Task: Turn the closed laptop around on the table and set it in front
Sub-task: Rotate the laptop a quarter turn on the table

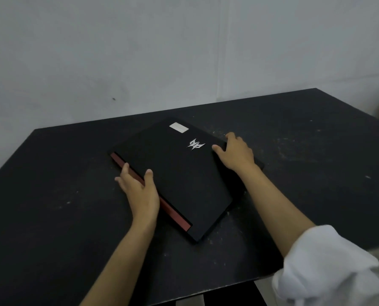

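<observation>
A closed black laptop point(175, 173) lies skewed on the dark table point(51, 217), one corner pointing toward me. Its lid carries a silver logo and a pale sticker, and a red strip runs along its left edge. My left hand point(137, 188) grips that red edge, thumb on the lid and fingers down the side. My right hand point(237, 153) holds the opposite edge near the far right corner, fingers curled over it. The laptop's right side seems slightly raised off the table.
A pale wall stands right behind the table's far edge. The tabletop is dusty and scuffed, with bare surface on every side of the laptop. My white sleeve point(329, 268) is at the bottom right, over the table's near edge.
</observation>
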